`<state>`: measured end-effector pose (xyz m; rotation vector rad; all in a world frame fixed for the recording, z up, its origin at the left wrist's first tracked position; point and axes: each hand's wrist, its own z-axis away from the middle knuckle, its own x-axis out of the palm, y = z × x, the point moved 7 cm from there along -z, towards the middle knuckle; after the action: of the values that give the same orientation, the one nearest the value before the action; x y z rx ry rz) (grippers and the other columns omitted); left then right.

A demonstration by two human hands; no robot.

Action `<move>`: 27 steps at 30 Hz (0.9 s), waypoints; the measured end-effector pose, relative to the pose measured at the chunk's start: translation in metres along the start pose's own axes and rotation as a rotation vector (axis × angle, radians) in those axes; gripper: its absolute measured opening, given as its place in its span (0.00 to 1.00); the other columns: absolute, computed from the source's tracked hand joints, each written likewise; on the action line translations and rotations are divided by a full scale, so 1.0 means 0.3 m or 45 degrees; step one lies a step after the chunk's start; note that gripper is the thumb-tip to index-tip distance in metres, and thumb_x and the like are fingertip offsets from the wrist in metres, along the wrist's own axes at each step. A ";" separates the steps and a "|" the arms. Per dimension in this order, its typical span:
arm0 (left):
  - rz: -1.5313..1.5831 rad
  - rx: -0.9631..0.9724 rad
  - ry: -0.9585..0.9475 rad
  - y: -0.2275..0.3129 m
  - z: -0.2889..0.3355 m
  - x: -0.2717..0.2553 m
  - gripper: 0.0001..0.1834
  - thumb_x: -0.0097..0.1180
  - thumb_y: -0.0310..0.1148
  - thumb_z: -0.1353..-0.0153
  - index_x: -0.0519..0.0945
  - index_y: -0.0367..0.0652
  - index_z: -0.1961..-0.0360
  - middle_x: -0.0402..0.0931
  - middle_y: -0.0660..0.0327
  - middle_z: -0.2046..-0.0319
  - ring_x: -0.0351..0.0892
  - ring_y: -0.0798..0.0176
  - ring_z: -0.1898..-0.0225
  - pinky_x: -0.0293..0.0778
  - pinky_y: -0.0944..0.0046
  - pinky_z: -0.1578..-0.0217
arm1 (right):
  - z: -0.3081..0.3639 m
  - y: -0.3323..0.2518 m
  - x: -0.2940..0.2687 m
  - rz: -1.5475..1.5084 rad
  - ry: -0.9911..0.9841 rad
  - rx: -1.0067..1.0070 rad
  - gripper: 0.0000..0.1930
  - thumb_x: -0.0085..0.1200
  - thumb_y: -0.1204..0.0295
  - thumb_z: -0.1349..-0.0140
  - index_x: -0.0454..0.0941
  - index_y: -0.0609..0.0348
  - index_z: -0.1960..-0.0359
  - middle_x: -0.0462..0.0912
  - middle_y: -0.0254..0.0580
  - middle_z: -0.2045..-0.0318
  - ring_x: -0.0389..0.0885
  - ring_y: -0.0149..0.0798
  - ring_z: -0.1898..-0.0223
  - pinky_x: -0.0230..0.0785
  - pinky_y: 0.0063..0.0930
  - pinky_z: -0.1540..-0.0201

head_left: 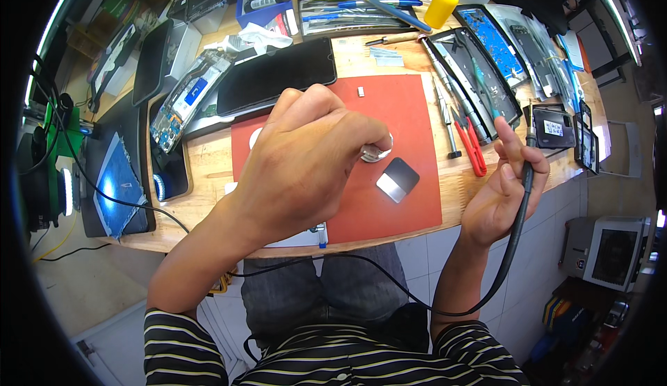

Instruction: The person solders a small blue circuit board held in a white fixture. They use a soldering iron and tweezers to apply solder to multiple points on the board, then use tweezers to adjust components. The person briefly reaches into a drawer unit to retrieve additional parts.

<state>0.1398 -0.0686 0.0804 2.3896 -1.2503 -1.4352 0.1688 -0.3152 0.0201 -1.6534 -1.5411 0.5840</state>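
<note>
My left hand [299, 157] is over the red mat [420, 212], its fingers curled closed. Thumb and forefinger pinch a small round silver-white container [375, 152], mostly hidden by the hand. Just right of it lies a rounded square plate [399, 179], half dark and half shiny silver. A tiny pale block [360, 92] rests farther back on the mat. My right hand [504, 191] is at the bench's right front edge, closed around a soldering iron [526, 174] with a black cord. Its upper end points away, beside a dark square box [554, 127].
Red-handled pliers [474, 153] and screwdrivers lie right of the mat. A large black phone screen [278, 77] and an opened phone [187, 97] occupy the left. Behind stand a tool tray [347, 18] and a yellow bottle [442, 5]. The black cord [389, 275] hangs across my lap.
</note>
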 end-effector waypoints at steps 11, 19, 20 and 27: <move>0.013 -0.004 0.007 -0.006 0.008 0.002 0.16 0.66 0.18 0.51 0.81 0.48 0.62 0.83 0.69 0.65 0.74 0.61 0.65 0.66 0.63 0.61 | 0.000 -0.001 0.005 0.067 0.046 0.038 0.17 0.41 0.77 0.44 0.66 0.60 0.51 0.81 0.73 0.52 0.76 0.55 0.40 0.61 0.44 0.39; 0.003 0.003 0.017 -0.007 0.011 0.001 0.17 0.66 0.17 0.52 0.82 0.48 0.62 0.82 0.70 0.66 0.74 0.61 0.65 0.66 0.63 0.61 | 0.002 0.001 0.000 0.073 0.051 0.038 0.17 0.42 0.77 0.45 0.65 0.60 0.51 0.81 0.73 0.52 0.77 0.55 0.41 0.61 0.44 0.38; 0.005 0.007 0.019 -0.007 0.011 0.002 0.17 0.66 0.17 0.52 0.82 0.48 0.62 0.82 0.70 0.66 0.74 0.61 0.65 0.66 0.63 0.61 | 0.002 0.001 0.000 0.072 0.050 0.038 0.18 0.42 0.77 0.45 0.65 0.61 0.51 0.81 0.73 0.52 0.77 0.55 0.41 0.61 0.45 0.38; -0.028 0.088 0.093 -0.001 0.008 0.005 0.12 0.59 0.22 0.50 0.79 0.47 0.64 0.77 0.72 0.73 0.73 0.63 0.67 0.64 0.63 0.64 | 0.002 0.001 0.001 0.075 0.045 0.031 0.17 0.41 0.77 0.45 0.65 0.61 0.51 0.80 0.74 0.52 0.77 0.56 0.41 0.62 0.44 0.40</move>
<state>0.1385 -0.0687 0.0780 2.4831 -1.2812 -1.3184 0.1687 -0.3148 0.0195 -1.6867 -1.4585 0.5994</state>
